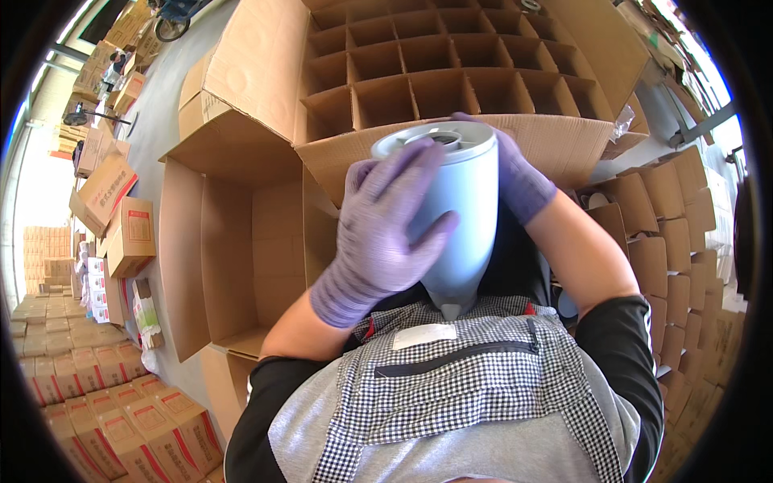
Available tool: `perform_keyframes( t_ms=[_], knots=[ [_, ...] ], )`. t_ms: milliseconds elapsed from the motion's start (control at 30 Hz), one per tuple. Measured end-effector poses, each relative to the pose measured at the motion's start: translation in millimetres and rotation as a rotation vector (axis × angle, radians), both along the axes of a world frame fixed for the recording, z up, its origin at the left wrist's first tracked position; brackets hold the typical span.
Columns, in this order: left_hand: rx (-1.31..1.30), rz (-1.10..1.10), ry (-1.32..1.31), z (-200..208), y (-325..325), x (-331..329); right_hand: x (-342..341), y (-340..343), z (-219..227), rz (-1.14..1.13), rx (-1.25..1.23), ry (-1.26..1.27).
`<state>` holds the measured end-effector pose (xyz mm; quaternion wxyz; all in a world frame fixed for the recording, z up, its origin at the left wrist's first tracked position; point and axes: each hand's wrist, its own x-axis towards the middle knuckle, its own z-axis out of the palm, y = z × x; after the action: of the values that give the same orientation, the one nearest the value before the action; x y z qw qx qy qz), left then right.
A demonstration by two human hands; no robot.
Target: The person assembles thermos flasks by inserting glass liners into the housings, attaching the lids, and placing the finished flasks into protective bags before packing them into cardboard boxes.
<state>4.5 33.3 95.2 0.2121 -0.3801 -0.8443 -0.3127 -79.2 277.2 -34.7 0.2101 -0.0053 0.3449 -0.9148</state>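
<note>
A light blue appliance housing (459,217), wide at the top and tapering downward, stands upright close in front of my apron. Its round grey top end (475,135) has a hole in the middle. My left hand (386,225), in a purple knit glove, lies against its left side; the fingers reach over the top rim and the thumb presses on the side. On the far right side, my right hand (515,173), gloved alike, supports the housing, its fingers partly hidden behind it. The narrow lower end (452,309) meets the checked apron (451,378).
Ahead is a large open carton (443,129) with cardboard dividers (386,103). An open carton (229,241) stands at my left. Stacked divider inserts (660,266) rise at right. Sealed cartons (137,427) are piled at lower left, and a fan (76,114) stands farther off.
</note>
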Motion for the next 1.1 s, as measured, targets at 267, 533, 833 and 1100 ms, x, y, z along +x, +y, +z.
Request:
perform_keyframes(
  t_ms=[267, 533, 833, 1100],
  knots=[
    [0.627, -0.301, -0.561, -47.8, -16.9, -94.6, 70.2, -14.8, 147.0, -0.302, 1.034, 1.142],
    [0.622, -0.909, -0.091, -4.2, 55.6, -98.7, 6.6, -15.1, 68.0, -0.301, 0.363, 0.157],
    [0.429, 0.085, -0.813, -8.4, -1.8, -107.4, 3.3, 37.4, 36.1, -0.382, 0.913, 0.880],
    [0.526, -0.006, -0.942, 16.5, 14.9, -115.3, 13.3, 19.4, 38.5, -0.414, 0.710, 0.818]
  ],
)
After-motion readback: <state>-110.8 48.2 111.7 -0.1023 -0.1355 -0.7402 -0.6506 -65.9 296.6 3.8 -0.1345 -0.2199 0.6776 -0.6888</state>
